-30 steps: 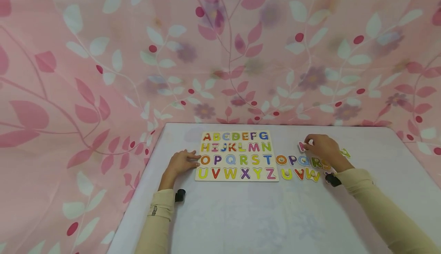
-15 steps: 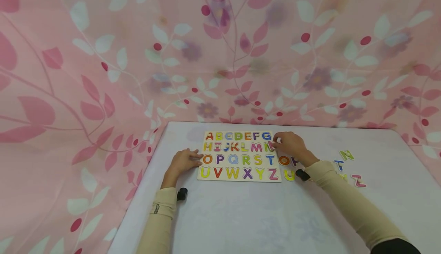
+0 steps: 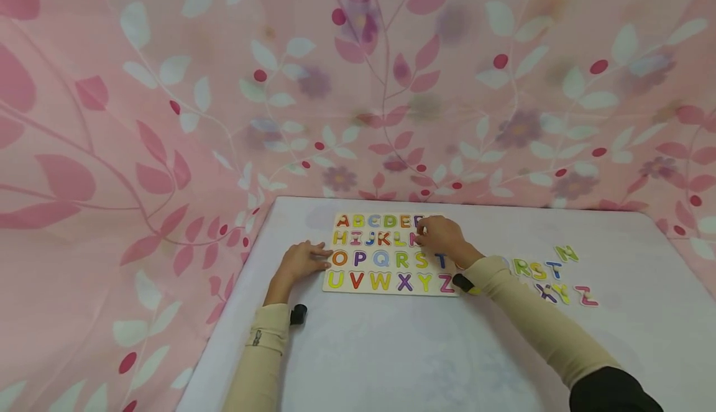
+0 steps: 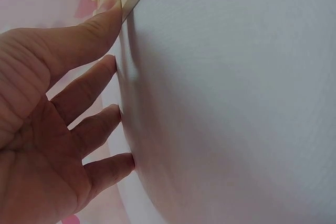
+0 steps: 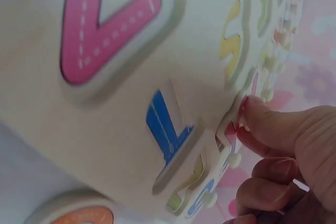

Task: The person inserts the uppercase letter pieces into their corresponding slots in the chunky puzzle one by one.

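A wooden alphabet puzzle board (image 3: 370, 270) lies on the table, its top two rows mostly filled with knobbed letters. Over its right side, my right hand (image 3: 443, 235) pinches the pink letter M piece (image 5: 254, 83) between thumb and finger. The piece is at the M slot in the second row, and the hand hides part of it. At the board's left edge rests my left hand (image 3: 302, 259), fingers extended. In the left wrist view its thumb touches the board's edge, while the other fingertips meet the white cloth.
Loose letter pieces lie right of the board, among them a green N (image 3: 567, 253), a blue T (image 3: 554, 270) and a pink Z (image 3: 585, 296). The right forearm covers others. A floral pink curtain (image 3: 268, 151) hangs behind the white table (image 3: 386, 350).
My right hand has carried the pink M from the loose letters at the right leftward to the board's second row. My left hand stays at the board's left edge.
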Demonstrator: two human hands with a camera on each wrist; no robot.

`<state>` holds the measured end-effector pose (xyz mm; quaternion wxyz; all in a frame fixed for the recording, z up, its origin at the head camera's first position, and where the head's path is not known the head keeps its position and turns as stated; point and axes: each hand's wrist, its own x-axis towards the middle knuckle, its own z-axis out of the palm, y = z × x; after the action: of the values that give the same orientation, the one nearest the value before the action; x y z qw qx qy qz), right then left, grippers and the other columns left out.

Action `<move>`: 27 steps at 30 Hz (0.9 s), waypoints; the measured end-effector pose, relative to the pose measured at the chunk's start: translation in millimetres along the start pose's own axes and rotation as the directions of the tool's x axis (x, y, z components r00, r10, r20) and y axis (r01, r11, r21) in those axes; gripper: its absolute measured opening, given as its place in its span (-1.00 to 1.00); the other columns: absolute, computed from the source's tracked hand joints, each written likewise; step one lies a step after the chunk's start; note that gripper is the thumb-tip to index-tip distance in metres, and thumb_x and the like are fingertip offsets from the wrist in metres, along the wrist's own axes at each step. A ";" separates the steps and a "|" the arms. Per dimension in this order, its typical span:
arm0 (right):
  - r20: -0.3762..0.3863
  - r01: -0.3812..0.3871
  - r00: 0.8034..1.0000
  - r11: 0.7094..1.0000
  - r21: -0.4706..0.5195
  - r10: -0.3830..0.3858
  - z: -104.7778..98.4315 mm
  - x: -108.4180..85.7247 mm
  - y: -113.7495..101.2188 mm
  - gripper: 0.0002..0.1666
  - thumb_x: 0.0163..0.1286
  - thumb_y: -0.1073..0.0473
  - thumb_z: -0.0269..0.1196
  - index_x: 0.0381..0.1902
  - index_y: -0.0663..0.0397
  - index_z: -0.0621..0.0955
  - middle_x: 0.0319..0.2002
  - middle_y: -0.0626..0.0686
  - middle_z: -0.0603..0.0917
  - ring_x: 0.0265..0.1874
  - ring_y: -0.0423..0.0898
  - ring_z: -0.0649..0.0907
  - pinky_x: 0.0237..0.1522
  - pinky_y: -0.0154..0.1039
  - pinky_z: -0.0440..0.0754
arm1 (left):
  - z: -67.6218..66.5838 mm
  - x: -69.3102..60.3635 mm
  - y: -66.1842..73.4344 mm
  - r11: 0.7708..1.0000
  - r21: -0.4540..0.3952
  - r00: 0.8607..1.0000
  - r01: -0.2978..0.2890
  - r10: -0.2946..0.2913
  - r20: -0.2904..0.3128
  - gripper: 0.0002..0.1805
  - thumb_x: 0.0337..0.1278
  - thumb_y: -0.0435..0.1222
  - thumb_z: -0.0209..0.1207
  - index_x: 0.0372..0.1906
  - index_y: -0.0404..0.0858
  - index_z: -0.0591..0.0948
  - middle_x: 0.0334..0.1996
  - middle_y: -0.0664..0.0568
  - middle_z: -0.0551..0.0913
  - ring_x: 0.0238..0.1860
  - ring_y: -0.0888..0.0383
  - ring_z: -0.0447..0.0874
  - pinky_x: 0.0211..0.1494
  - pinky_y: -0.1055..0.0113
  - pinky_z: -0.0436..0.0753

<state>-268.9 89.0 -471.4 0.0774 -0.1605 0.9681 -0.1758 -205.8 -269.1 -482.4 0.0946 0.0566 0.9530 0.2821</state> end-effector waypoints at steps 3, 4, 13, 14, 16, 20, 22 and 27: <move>0.000 -0.028 1.000 0.999 -0.036 0.028 3.6 -0.1 -2.3 -0.82 0.33 0.00 0.34 -0.34 -0.03 0.67 -0.44 -0.04 0.59 -0.51 -0.11 0.51 -0.53 -0.26 0.42 | 0.9 0.0 0.7 1.000 0.005 1.000 0.011 -0.011 0.005 -0.60 0.07 -0.16 0.42 0.06 -0.07 0.72 0.26 -0.01 0.50 0.45 -0.23 0.16 0.47 -0.13 0.09; -0.001 -0.029 1.000 0.999 -0.043 0.029 4.0 -0.2 -3.1 -0.81 0.33 0.00 0.34 -0.34 -0.02 0.66 -0.44 -0.04 0.59 -0.51 -0.11 0.51 -0.54 -0.26 0.42 | 0.9 -0.3 0.9 1.000 0.010 1.000 0.013 -0.013 0.003 -0.60 0.06 -0.16 0.42 0.06 -0.07 0.72 0.26 -0.01 0.50 0.45 -0.23 0.17 0.47 -0.13 0.10; -0.029 -0.024 0.999 0.994 -0.103 0.021 5.8 -0.6 -6.9 -0.75 0.34 0.03 0.34 -0.44 0.03 0.59 -0.51 -0.03 0.55 -0.51 -0.10 0.50 -0.54 -0.27 0.42 | -1.9 -1.5 2.8 1.000 0.020 1.000 -0.003 0.003 -0.004 -0.60 0.07 -0.16 0.41 0.06 -0.09 0.72 0.26 -0.04 0.51 0.43 -0.25 0.18 0.46 -0.15 0.12; -0.027 -0.022 0.999 0.994 -0.103 0.019 6.0 -0.5 -7.0 -0.75 0.34 0.02 0.34 -0.43 0.03 0.59 -0.50 -0.04 0.55 -0.51 -0.10 0.50 -0.53 -0.27 0.42 | -2.0 -1.4 2.5 1.000 0.025 1.000 -0.002 0.002 -0.003 -0.61 0.07 -0.16 0.41 0.05 -0.09 0.73 0.26 -0.04 0.51 0.43 -0.25 0.19 0.45 -0.15 0.12; -0.024 -0.023 1.000 0.995 -0.094 0.021 5.8 -0.8 -6.6 -0.75 0.35 0.01 0.33 -0.41 0.04 0.60 -0.49 -0.03 0.56 -0.50 -0.10 0.50 -0.53 -0.26 0.43 | -1.9 -1.0 2.1 1.000 0.031 1.000 0.000 0.000 -0.005 -0.61 0.07 -0.16 0.41 0.05 -0.09 0.73 0.26 -0.04 0.51 0.43 -0.25 0.18 0.46 -0.14 0.12; -0.031 -0.033 0.999 0.998 -0.047 0.032 2.0 -4.9 -2.6 -0.72 0.33 -0.05 0.34 -0.28 0.04 0.67 -0.40 -0.02 0.62 -0.50 -0.09 0.50 -0.53 -0.26 0.44 | -1.8 -1.3 2.3 1.000 0.029 1.000 0.003 -0.003 -0.013 -0.61 0.06 -0.16 0.42 0.04 -0.09 0.73 0.26 -0.03 0.51 0.43 -0.25 0.18 0.46 -0.14 0.12; -0.036 -0.040 0.999 0.999 -0.014 0.039 -1.7 -9.0 1.3 -0.70 0.32 -0.06 0.34 -0.21 0.04 0.69 -0.37 -0.01 0.65 -0.50 -0.09 0.50 -0.52 -0.26 0.44 | -1.8 -1.8 2.7 1.000 0.025 1.000 0.001 -0.001 -0.011 -0.61 0.05 -0.16 0.42 0.04 -0.09 0.73 0.26 -0.04 0.51 0.43 -0.25 0.19 0.45 -0.14 0.12; -0.054 -0.060 0.997 0.998 0.019 0.061 -12.8 -20.6 14.3 -0.68 0.33 -0.04 0.34 -0.10 0.04 0.68 -0.38 0.00 0.66 -0.50 -0.07 0.51 -0.51 -0.25 0.44 | -2.1 -3.3 1.8 0.999 0.035 1.000 -0.007 0.008 -0.012 -0.60 0.05 -0.16 0.42 0.05 -0.11 0.73 0.24 -0.05 0.53 0.42 -0.27 0.21 0.44 -0.15 0.16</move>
<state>-256.2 112.7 -462.9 0.0578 -0.1257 0.9728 -0.1860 -202.8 -269.3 -479.2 0.0868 0.0601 0.9582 0.2661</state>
